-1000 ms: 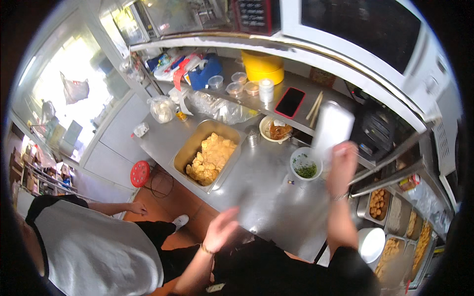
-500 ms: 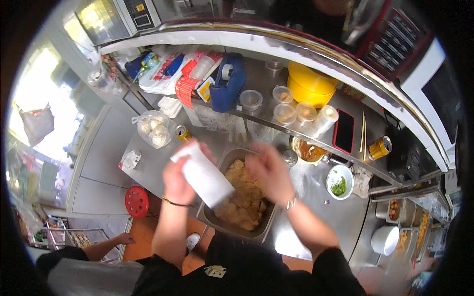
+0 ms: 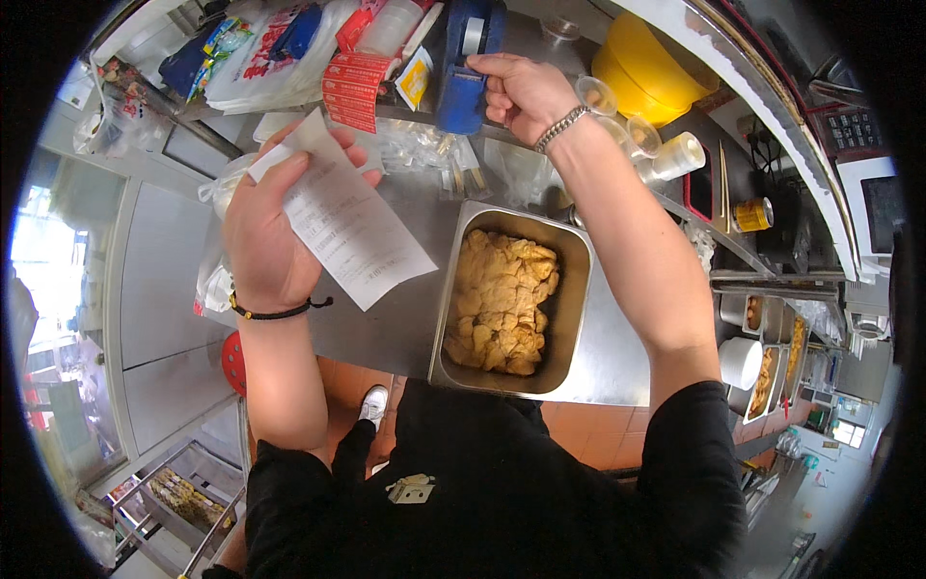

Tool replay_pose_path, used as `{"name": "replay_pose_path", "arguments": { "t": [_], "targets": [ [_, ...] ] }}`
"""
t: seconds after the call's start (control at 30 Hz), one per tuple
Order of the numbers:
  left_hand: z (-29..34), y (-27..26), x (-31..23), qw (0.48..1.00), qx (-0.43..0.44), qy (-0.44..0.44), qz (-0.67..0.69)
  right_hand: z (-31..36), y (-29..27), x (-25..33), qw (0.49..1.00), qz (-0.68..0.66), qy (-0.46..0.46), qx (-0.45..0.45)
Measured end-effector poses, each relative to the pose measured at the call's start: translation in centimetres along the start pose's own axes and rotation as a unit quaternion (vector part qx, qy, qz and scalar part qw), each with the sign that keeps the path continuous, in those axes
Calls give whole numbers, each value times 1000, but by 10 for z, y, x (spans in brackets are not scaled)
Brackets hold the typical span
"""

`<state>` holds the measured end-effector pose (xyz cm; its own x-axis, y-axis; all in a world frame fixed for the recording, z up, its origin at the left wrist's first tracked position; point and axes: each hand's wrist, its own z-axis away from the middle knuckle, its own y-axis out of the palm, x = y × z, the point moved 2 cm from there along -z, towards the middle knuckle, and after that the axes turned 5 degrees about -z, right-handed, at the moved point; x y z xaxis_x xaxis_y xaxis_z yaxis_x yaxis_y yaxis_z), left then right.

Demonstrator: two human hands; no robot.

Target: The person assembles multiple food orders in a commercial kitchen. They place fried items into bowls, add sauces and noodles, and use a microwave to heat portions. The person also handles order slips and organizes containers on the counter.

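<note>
My left hand holds a white printed paper slip, thumb on its face and fingers behind. At the shelf edge, my right hand reaches to a blue tape dispenser with a pale tape roll. Its index finger and thumb pinch at the dispenser's front lip, where the tape end sits; the clear tape itself hardly shows. Below and between my arms, a deep steel pan stands on the counter, holding raw-looking, yellow-brown marinated meat pieces.
Plastic bags and a red printed sheet lie left of the dispenser. A yellow bowl, clear plastic cups and a yellow can stand to the right. A red stool is at lower left.
My right hand has gone from above the pan up to the tape dispenser. My left hand has moved left with the slip, whose print now shows. The view has shifted.
</note>
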<state>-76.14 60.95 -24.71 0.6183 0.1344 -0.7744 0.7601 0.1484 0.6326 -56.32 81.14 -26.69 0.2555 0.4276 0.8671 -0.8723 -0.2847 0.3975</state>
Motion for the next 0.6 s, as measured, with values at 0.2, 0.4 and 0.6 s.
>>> {"name": "replay_pose_path", "arguments": {
  "t": [0.2, 0.4, 0.6],
  "targets": [
    [-10, 28, -14, 986, 141, -55, 73, -7, 3, 19, 925, 351, -135, -59],
    [5, 69, -34, 964, 239, -85, 79, -69, -1, 39, 724, 678, -58, 109],
    [21, 75, -48, 956, 263, -94, 94, -90, 15, 45, 537, 823, -25, 185]
  ]
}}
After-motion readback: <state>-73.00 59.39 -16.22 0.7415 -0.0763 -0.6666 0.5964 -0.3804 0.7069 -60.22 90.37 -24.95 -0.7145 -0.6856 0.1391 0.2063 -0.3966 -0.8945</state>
